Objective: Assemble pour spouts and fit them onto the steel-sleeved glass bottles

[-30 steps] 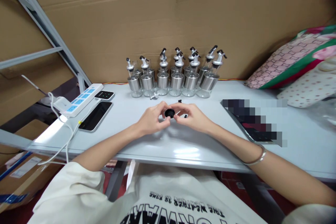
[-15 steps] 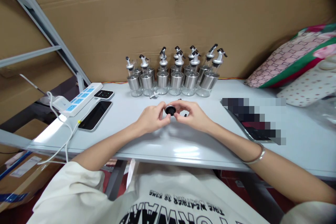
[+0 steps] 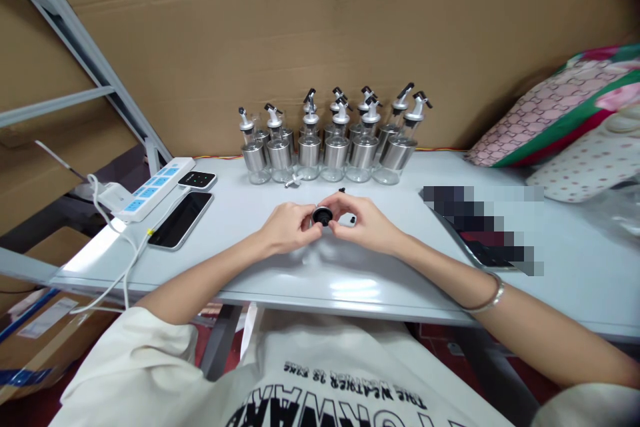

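A black cap point(image 3: 323, 216) is pinched by the fingers of the left hand point(image 3: 290, 225) and the right hand point(image 3: 367, 225), over the table point(image 3: 240, 203). Perhaps it is being turned or pushed; next, a firm pinch is needed. Bottles point(image 3: 335, 157) are lined up behind.

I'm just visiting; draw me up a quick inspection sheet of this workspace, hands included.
Surface: pale, shiny table reflecting light.
Job's things: black round piece held above the table; bottles grouped at the back, many with spouts; small silver part lying before them; small black bit near the right hand.
Clutter: phone and power strip, left.
Hands: left hand and right hand both hold the black round piece with their fingertips.
Cables: white cable crosses the table's front edge.
Surroundings: cardboard behind; patterned bag, right.
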